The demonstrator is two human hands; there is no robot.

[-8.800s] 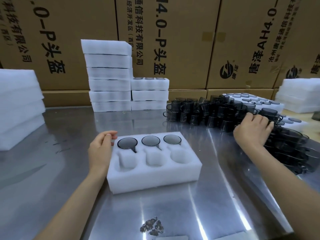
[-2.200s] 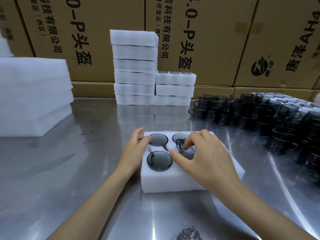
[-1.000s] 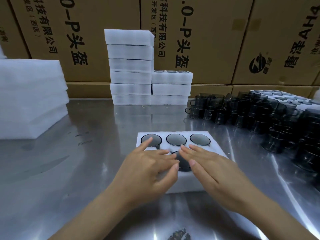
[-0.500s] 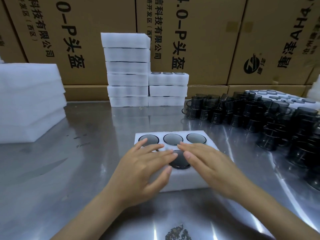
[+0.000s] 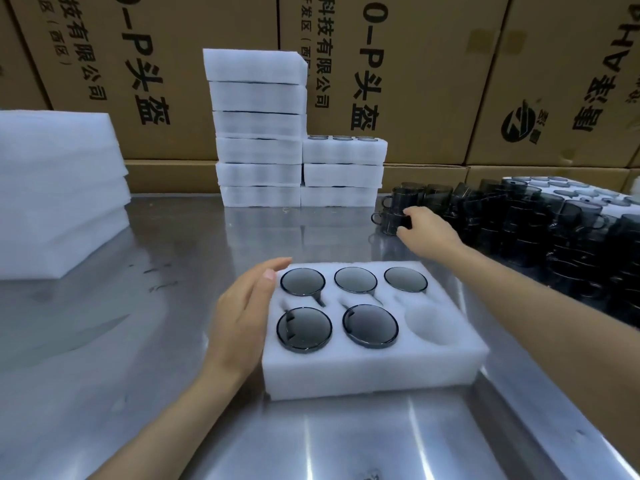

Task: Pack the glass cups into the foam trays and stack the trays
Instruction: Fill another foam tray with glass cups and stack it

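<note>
The left hand (image 5: 244, 320) is resting flat, fingers straight, against the left wall of the foam tray (image 5: 374, 372). The right hand (image 5: 427, 232), well apart from it, is curling its fingers around a dark glass cup (image 5: 389, 221) at the near edge of the loose cup pile (image 5: 526, 223). The tray is sitting on the steel table (image 5: 104, 358) holding five cups (its near-right pocket (image 5: 431, 323) is standing empty). Filled tray stacks (image 5: 259, 133) are lining the cardboard boxes (image 5: 415, 64) behind.
</note>
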